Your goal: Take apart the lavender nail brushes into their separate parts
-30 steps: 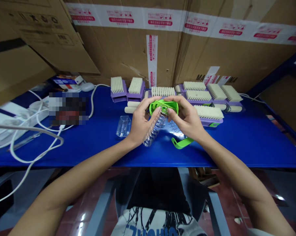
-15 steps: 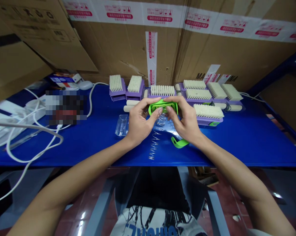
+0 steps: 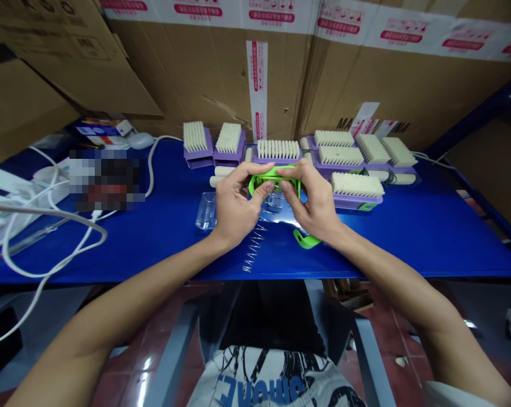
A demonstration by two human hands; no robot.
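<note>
My left hand (image 3: pixel 239 208) and my right hand (image 3: pixel 312 199) grip a bright green plastic frame (image 3: pixel 276 171) from both ends, fingers on its far side and thumbs pressed on its near side. What lies under the thumbtips is partly hidden. A metal coil spring (image 3: pixel 255 246) stretches over the blue tabletop just below my hands. Clear plastic (image 3: pixel 275 201) shows under the frame. By my right wrist lies a curved green strip (image 3: pixel 306 239) with a hole in its end. Left of my left hand stands a clear plastic box-like piece (image 3: pixel 205 211).
Several purple brushes with cream bristles (image 3: pixel 357 185) line the back of the blue table (image 3: pixel 433 237). White cables (image 3: pixel 47 265) tangle on the left, beside a pixelated object (image 3: pixel 107 181). A cardboard sheet (image 3: pixel 174 68) rises behind the table.
The green frame has tilted, showing less of its inside, and my thumbs have shifted on it. My right thumb sits higher. The whole view has shifted slightly.
</note>
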